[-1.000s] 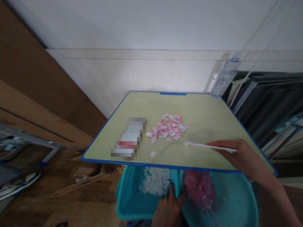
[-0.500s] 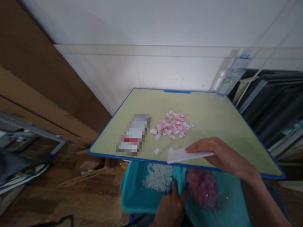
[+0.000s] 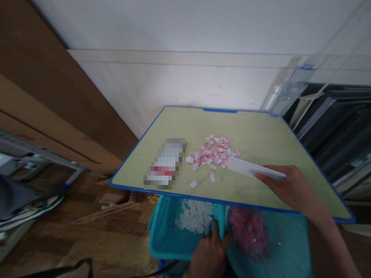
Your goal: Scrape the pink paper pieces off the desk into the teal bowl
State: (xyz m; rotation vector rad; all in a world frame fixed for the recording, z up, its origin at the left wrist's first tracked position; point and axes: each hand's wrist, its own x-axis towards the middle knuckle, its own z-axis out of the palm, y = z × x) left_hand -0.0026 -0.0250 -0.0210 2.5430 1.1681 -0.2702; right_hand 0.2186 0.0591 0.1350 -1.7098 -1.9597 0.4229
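My right hand (image 3: 282, 181) is closed around the end of a flat white card (image 3: 246, 166), possibly plastic or stiff paper. The card's far tip reaches the near right side of a pile of small pink and white paper pieces (image 3: 213, 151) on the pale yellow folding table (image 3: 252, 127). Two loose pieces lie nearer the table's front edge. Below that edge, my left hand (image 3: 210, 249) grips the right rim of a teal plastic tub (image 3: 171, 253), with fingers inside and thumb outside. White pieces (image 3: 195, 217) cover part of the tub's bottom.
A blurred-out phone-like object (image 3: 166, 162) lies left of the pile. Beside the tub, a clear bag with red-pink contents (image 3: 249, 231) rests on a teal surface (image 3: 290, 247). A clear bottle (image 3: 291, 90) stands at the back right corner, by the wall.
My right hand has moved right and slightly up with the card, whose tip now meets the pile instead of the table's front edge. My left hand stays at the tub's rim.
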